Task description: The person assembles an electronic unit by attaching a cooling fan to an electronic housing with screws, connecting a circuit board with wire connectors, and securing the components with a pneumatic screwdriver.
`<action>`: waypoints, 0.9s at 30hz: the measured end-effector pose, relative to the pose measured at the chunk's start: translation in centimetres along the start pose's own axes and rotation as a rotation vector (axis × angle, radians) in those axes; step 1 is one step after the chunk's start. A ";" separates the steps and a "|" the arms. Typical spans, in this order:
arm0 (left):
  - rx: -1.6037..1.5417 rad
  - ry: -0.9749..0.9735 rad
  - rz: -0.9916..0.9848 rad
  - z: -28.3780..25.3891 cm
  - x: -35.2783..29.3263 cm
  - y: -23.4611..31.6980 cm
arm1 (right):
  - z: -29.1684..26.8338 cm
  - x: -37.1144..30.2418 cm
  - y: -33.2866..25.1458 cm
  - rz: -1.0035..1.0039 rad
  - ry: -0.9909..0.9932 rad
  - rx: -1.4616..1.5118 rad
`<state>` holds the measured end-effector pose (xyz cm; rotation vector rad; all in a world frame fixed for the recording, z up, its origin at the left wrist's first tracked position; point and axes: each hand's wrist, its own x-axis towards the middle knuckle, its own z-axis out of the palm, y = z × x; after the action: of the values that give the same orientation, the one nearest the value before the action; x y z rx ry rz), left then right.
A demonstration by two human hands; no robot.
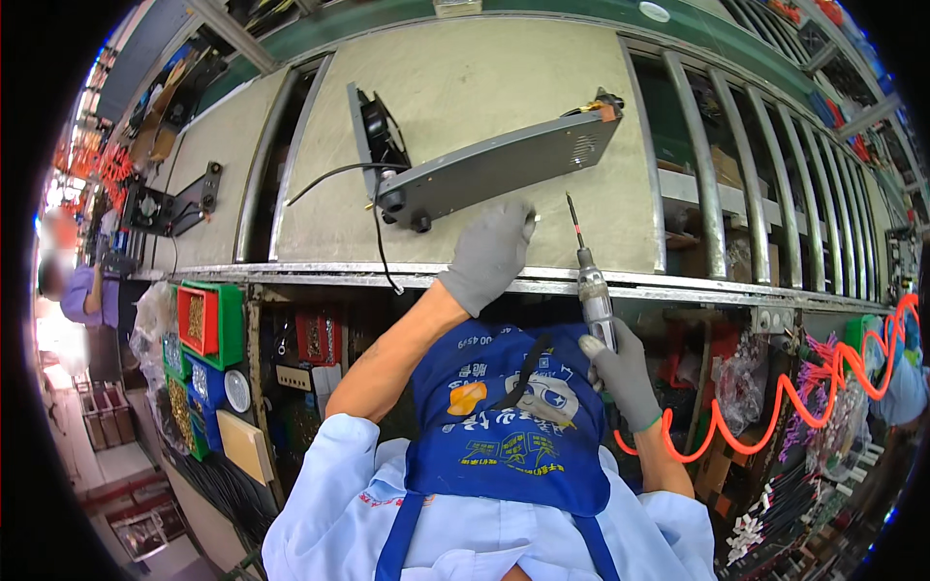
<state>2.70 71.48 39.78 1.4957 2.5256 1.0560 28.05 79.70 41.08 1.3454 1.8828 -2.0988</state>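
My right hand point(623, 376), in a grey glove, is wrapped round a silver air screwdriver point(595, 295). Its thin bit points up and away over the bench edge. My left hand point(489, 254), gloved too, is held over the near part of the bench with its fingertips pressed together; what they pinch, if anything, is too small to name. Just beyond it lies a dark grey metal panel point(504, 167) with a slotted vent at its right end. An upright plate with a black fan point(384, 129) joins its left side, and a black cable point(385, 250) hangs toward the bench edge.
Steel rollers point(760, 184) run along the right of the bench plate point(465, 68). A coiled orange air hose point(775, 412) crosses the lower right. Parts bins point(213, 324) stand at the left below the bench. Another fan assembly point(170, 205) sits farther left, near another person point(87, 290).
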 end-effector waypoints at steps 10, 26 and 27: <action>-0.080 0.088 -0.029 -5.8 9.7 -0.9 | 0.1 0.5 0.2 -0.009 -0.005 -0.007; -0.341 -0.725 -0.246 -3.8 16.3 -2.4 | 1.5 -2.5 2.6 0.058 -0.025 0.059; -0.355 -0.827 -0.282 -2.8 16.7 -3.0 | 1.6 -2.5 2.8 0.042 -0.020 0.056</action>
<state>-9.62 82.11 45.38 1.1071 1.7821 0.6095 30.23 76.34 40.12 1.3565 1.7859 -2.1520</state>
